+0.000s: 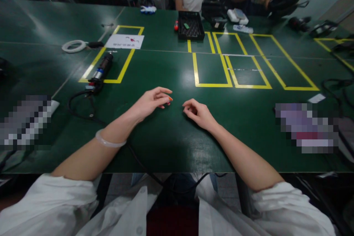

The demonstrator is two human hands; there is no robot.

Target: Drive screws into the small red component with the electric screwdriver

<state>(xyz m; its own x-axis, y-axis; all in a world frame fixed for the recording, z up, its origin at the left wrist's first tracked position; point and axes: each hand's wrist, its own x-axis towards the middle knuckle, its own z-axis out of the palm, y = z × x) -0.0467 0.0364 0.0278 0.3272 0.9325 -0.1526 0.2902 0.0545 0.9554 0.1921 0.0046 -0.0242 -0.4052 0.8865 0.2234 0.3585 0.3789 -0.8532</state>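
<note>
My left hand [156,100] rests over the green table [163,129], fingers bent and pointing right, with something small and orange-red at the fingertips that could be nail colour. Facing it across a small gap, my right hand [197,111] has its fingers curled together; whether anything is inside is hidden. Left of my hands, a black cylindrical tool [103,67] with a cable lies across a yellow tape outline [125,67]. A white printed sheet [124,41] lies just beyond the tool.
A black tray [191,25] holds a small green piece, with a red item [176,25] beside it. More yellow outlines [212,85] mark the right side. Blurred objects lie at both edges. Two people are across the table. A cable [138,162] runs below my left forearm.
</note>
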